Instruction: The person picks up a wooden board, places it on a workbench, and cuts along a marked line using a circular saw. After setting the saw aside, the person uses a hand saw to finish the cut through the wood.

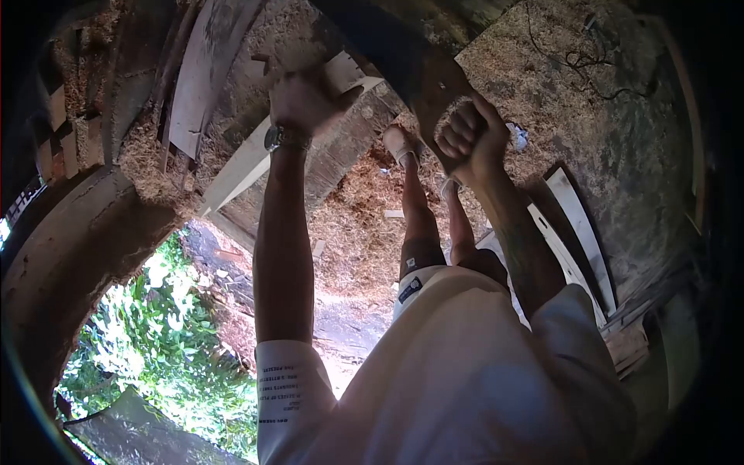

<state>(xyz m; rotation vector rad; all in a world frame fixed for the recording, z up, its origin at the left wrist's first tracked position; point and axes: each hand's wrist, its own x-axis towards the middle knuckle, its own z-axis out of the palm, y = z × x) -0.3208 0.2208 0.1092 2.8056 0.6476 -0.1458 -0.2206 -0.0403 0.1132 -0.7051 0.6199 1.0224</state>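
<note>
My right hand (471, 139) is closed around the handle of a handsaw (380, 46), fingers through the grip opening. Its dark, wide blade runs up and left, past the top of the view. My left hand (306, 101), with a watch (285, 138) on the wrist, is over the upper part of a pale wooden plank (252, 159). The thumb stands out toward the saw; the other fingers are blurred and in shadow. A wider brown board (329, 167) lies beside the pale plank, below the saw.
Wood shavings (353, 232) cover the ground around my feet (399, 143). Long boards (581, 232) lie at the right, and more planks (198, 77) lean at upper left. A dark cord (581, 62) lies at upper right. Green plants (155, 341) show through an opening at lower left.
</note>
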